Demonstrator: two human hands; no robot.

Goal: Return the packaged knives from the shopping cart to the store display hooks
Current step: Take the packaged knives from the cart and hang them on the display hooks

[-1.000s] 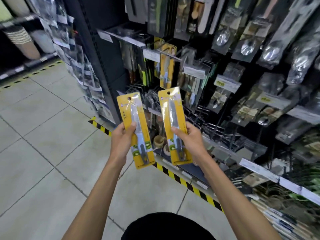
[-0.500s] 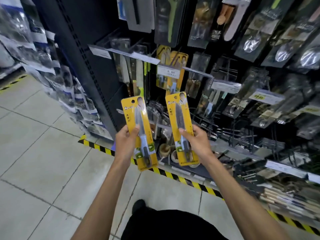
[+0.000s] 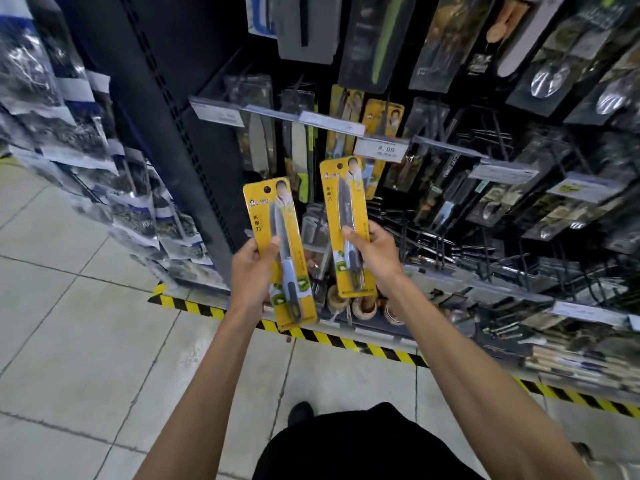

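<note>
At the bottom, black shorts (image 3: 363, 445) and one dark shoe (image 3: 300, 412) show above the pale tiled floor (image 3: 69, 341); the second foot is hidden. Two bare arms reach forward. The left hand (image 3: 250, 271) grips a yellow knife pack (image 3: 277, 251), thumb across the front, the other fingers hidden behind the card. The right hand (image 3: 375, 252) grips a second yellow knife pack (image 3: 346, 223) the same way, held a bit higher. Each pack stands upright with a hang hole on top (the small Chinese print is too blurry to read surely). Behind them, more yellow knife packs (image 3: 381, 126) hang on the display hooks (image 3: 485, 140). A white price tag (image 3: 382, 148) reads "8.00". Yellow and black floor tape (image 3: 346, 341) runs along the rack. Farther packs are blurred.
</note>
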